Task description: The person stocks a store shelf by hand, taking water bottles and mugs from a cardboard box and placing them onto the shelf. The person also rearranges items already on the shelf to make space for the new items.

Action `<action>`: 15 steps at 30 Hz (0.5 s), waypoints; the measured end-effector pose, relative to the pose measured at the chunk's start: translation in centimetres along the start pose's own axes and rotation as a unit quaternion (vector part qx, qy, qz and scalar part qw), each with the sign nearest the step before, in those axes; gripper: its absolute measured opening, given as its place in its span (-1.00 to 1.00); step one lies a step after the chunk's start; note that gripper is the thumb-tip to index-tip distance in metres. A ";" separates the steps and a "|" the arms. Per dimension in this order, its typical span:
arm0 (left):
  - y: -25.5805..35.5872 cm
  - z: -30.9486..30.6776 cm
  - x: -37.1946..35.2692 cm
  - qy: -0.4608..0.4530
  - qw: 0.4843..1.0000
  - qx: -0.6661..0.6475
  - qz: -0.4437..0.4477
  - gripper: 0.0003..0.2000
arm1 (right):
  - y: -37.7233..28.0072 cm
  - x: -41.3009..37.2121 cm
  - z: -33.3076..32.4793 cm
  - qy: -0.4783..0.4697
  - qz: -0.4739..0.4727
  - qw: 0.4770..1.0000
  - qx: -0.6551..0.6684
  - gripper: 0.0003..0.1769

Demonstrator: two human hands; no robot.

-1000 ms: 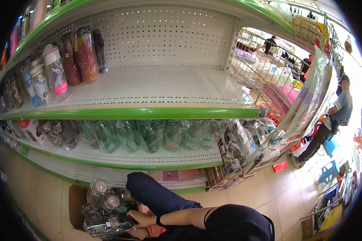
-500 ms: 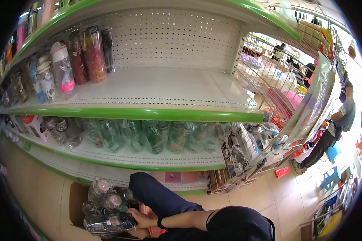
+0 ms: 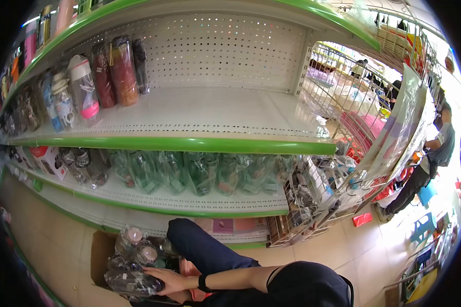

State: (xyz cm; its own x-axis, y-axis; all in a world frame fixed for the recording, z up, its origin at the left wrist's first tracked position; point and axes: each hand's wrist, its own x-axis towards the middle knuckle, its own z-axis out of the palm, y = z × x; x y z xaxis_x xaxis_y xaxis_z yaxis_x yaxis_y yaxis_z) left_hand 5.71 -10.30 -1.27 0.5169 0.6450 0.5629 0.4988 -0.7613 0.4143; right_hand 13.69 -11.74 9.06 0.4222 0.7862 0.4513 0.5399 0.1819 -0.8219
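Note:
My right hand (image 3: 164, 280), with a dark band on the wrist, reaches in from the right at the bottom of the head view. Its fingers curl over a dark bottle in clear plastic wrap (image 3: 130, 282), which lies on its side at the near part of an open cardboard box (image 3: 101, 256). Behind it in the box stand more wrapped bottles with round pale lids (image 3: 147, 254). My left hand is out of view. Right beside the box is my bent knee (image 3: 205, 243) in dark blue trousers.
Green-edged shelves (image 3: 189, 145) rise ahead, with wrapped bottles (image 3: 123, 71) at the left of the upper level and greenish wrapped glassware (image 3: 200, 171) below. A wire rack (image 3: 338, 194) with packaged goods stands to the right. Another person (image 3: 435, 148) is at the far right.
My right hand has moved left and up over the dark bottle. That bottle has turned, and the label seen on it earlier has gone from view. The view has shifted slightly.

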 end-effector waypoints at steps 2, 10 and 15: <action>-0.2 0.0 0.1 0.006 1.000 -0.004 0.006 -0.33 | -3.2 2.1 -1.3 0.015 -0.003 0.999 0.032 -0.02; -1.0 -0.9 -0.3 -0.081 0.996 -0.003 -0.039 -0.36 | -16.6 8.6 -16.5 0.102 -0.074 0.988 0.094 -0.09; -0.6 -1.0 -0.1 -0.089 0.994 -0.008 -0.059 -0.38 | -21.4 8.2 -27.9 0.202 -0.197 0.958 0.050 0.00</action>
State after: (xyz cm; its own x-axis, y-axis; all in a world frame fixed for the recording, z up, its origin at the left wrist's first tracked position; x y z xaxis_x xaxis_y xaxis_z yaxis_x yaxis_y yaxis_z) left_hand 4.67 -9.97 -0.79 0.5705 0.7304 0.3756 0.5532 -0.6798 0.4815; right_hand 25.93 -25.70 40.01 0.4584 0.3546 0.8150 0.6512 0.4900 -0.5795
